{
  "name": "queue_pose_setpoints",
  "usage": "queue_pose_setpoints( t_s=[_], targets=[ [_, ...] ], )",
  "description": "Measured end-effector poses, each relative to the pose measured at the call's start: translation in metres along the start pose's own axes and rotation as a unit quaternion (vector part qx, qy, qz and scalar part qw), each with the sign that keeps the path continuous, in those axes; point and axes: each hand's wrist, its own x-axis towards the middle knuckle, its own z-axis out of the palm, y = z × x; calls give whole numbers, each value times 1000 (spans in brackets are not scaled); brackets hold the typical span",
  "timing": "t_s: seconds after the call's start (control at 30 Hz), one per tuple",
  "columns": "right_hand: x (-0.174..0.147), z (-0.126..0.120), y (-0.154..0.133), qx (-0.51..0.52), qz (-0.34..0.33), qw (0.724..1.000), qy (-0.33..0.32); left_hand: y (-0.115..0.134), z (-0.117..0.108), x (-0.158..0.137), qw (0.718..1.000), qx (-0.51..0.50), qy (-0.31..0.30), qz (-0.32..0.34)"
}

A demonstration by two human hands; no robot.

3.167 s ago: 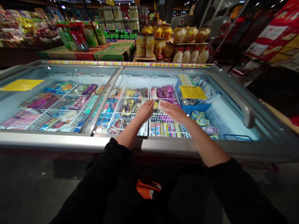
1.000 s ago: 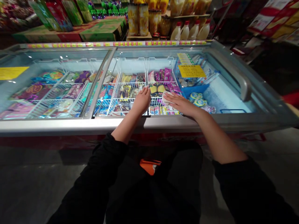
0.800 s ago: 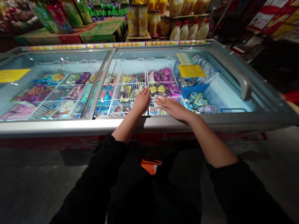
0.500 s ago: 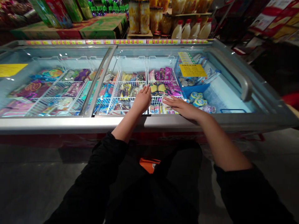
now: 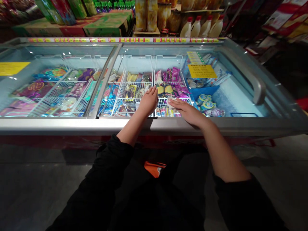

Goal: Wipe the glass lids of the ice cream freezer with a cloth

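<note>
My left hand (image 5: 148, 99) lies with fingers stretched out over the glass lid (image 5: 137, 67) of a chest freezer, near its front edge. It holds nothing. To its right, my right hand (image 5: 187, 110) is laid low over the same glass, its fingers extended over a small white cloth (image 5: 171, 102) that shows at the fingertips. Whether it is cloth or tissue I cannot tell for sure. Beneath the glass, white wire baskets (image 5: 120, 96) hold several packs of bright wrapped ice cream (image 5: 168, 89).
The freezer's silver front rim (image 5: 72, 126) runs across before me. A raised grey handle (image 5: 260, 91) stands at the right. Yellow notices (image 5: 202, 71) are on the glass. Behind stand white jugs (image 5: 196, 27), jars (image 5: 152, 16) and a green and red carton (image 5: 106, 27).
The view has shifted slightly, so the freezer sits a little higher and further right. My right forearm has swung a bit to the left; both hands stay over nearly the same spots.
</note>
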Motion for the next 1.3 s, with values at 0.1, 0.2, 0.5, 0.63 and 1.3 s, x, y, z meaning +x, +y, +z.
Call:
queue_pose_setpoints(
  t_s=[0.1,0.2,0.5,0.63,1.3],
  targets=[
    [12,11,-10,-18,19,999,33,0,0,0,1000,-7,9,0],
    [12,16,-22,7,-6,1000,-24,2,-5,-2,1000,-9,4,-2],
    [-32,7,-29,-43,24,997,61,8,-26,-10,998,-40,-49,-19],
    [-41,32,-61,-83,-7,985,149,8,-31,-38,996,-64,-61,4],
    [-69,70,-86,-166,17,959,231,30,-42,-71,998,-18,-29,-48]
  ],
)
